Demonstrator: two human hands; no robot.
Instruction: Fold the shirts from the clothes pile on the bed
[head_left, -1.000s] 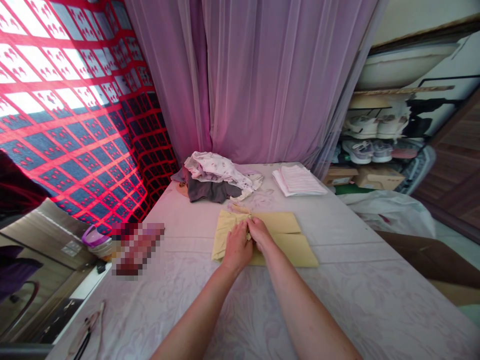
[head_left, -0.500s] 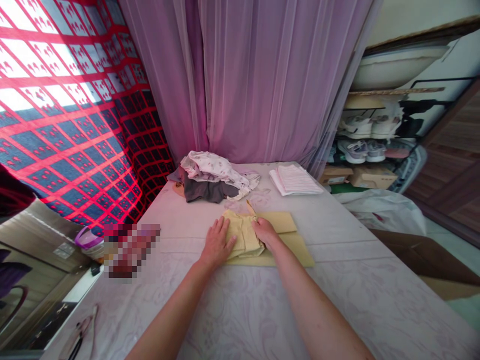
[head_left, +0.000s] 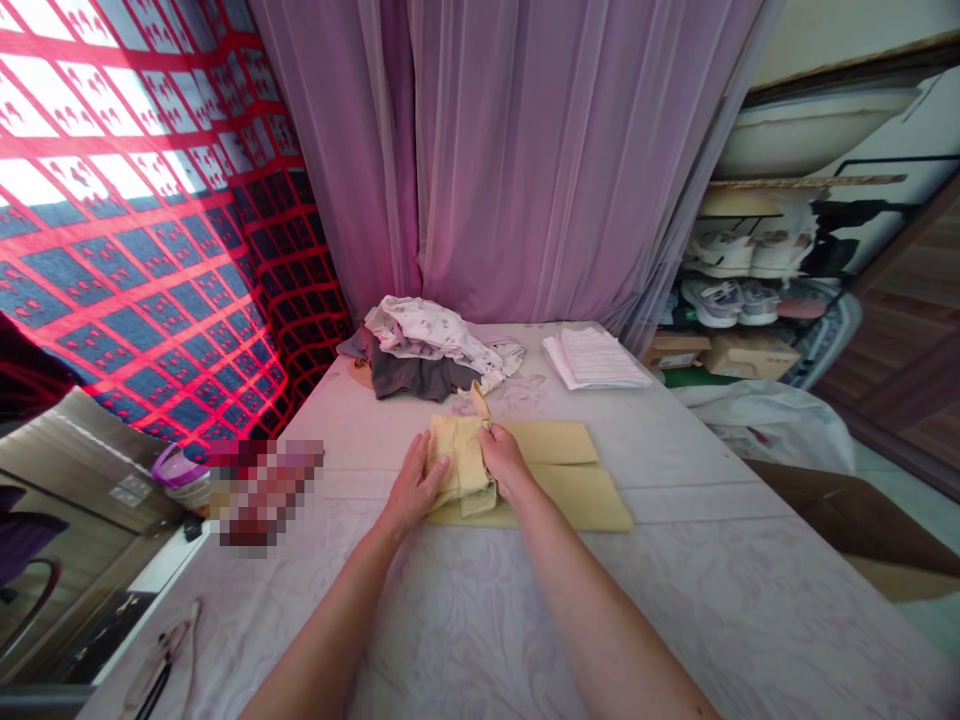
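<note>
A pale yellow garment (head_left: 559,485) lies folded on the cloth-covered bed, its left part turned over into a bunched layer. My right hand (head_left: 506,462) is closed on the upper edge of that layer, and a narrow strip of the cloth sticks up beyond the fingers. At the left border of the garment rests my left hand (head_left: 411,483), fingers stretched out and thumb lying on the fabric. Part of the lower layer is hidden under my right wrist. Whether the garment is trousers or a top I cannot tell.
Behind the garment is a heap of crumpled clothes (head_left: 420,350), white and dark grey. A folded white striped cloth (head_left: 595,358) lies at the back right. Glasses (head_left: 166,655) are at the near left. Purple curtains (head_left: 525,160) hang at the back; a shoe rack (head_left: 739,275) stands at right.
Both hands have shifted left, and the folded-over yellow layer has moved left with my right hand. More of the flat part beneath now shows at right.
</note>
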